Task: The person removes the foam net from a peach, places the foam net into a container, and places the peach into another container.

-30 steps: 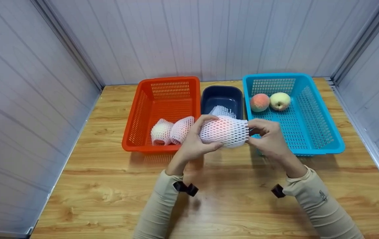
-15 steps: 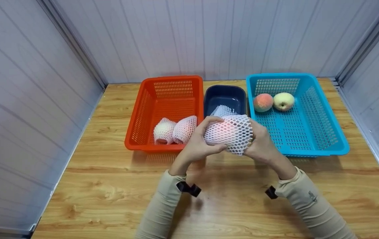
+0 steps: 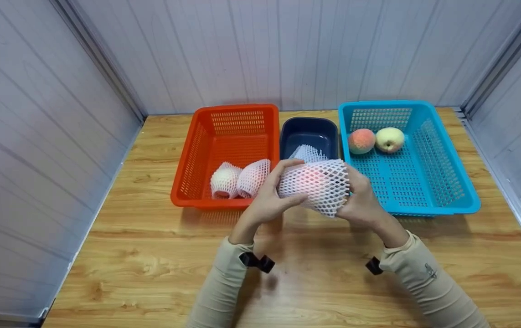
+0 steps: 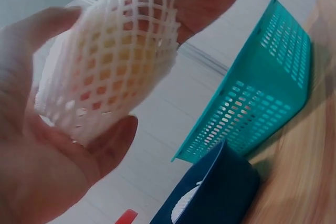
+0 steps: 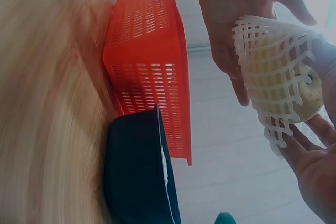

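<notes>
In the head view, a peach (image 3: 309,176) in a white foam net sleeve (image 3: 333,184) is held up between both hands above the table. My left hand (image 3: 267,200) grips its left end, the thumb below and fingers above. At the right end, my right hand (image 3: 363,200) holds the sleeve's spread mouth. In the right wrist view, the pale end of the peach (image 5: 310,103) shows at that opening, with the right thumb tucked at the net's edge and fingers beneath. Part of the right hand is hidden behind the net in the head view.
A red-orange basket (image 3: 183,182) at left holds two netted fruits (image 3: 253,177). A dark blue tub (image 3: 308,123) in the middle contains foam nets (image 3: 308,152). The blue basket (image 3: 463,182) at right holds two bare peaches (image 3: 389,139). Panel walls (image 3: 260,54) enclose the table.
My right hand has gone from pinching the sleeve's narrow end to holding its mouth closer to the peach. The mouth has spread wider and tilted down. The left hand keeps its grip.
</notes>
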Tool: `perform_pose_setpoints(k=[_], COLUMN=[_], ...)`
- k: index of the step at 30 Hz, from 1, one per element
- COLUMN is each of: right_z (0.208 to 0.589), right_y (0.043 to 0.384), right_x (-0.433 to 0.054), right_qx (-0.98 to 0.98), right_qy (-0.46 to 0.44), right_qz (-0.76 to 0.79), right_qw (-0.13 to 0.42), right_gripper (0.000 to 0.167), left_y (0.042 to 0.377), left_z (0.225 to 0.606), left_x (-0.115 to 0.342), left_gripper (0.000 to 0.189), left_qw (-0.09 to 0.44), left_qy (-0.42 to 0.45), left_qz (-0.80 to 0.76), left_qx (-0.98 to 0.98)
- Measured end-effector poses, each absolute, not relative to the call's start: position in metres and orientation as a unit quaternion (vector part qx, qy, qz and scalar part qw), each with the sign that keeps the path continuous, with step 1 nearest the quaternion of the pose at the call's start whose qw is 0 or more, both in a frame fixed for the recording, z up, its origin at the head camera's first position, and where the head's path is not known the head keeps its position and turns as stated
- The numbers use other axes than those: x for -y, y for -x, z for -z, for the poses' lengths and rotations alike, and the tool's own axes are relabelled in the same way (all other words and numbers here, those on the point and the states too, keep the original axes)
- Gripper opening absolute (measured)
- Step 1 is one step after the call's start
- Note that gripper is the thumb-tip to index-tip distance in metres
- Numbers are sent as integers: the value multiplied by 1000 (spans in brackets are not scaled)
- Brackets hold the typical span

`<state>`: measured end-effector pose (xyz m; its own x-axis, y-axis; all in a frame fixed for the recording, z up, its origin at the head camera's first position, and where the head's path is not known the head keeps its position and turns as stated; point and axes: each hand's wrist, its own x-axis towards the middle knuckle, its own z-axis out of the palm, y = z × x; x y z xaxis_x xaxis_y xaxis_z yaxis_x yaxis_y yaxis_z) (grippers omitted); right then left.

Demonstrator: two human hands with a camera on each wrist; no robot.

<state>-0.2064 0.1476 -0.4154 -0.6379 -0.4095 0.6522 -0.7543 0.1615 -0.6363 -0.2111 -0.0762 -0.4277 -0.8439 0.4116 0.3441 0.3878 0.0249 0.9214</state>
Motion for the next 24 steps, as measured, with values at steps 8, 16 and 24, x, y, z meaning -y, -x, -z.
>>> perform_pose_setpoints(k=[8, 16, 24], right_z=[421, 420, 422], right_y=[209, 208, 204], right_x=[-151, -153, -162], right_qx=[737, 732, 743], right_qy=[-407, -417, -400], right_qz=[-509, -508, -511], right_qw=[176, 181, 163], right_gripper=[68, 64, 60], left_y=[218, 219, 220], left_z=[445, 446, 449], left_x=[70, 71, 68], left_gripper=[33, 19, 21], left_qw=[18, 5, -37], left_qy=[-158, -51, -45], left_qz=[-722, -764, -764], left_qx=[-674, -643, -642])
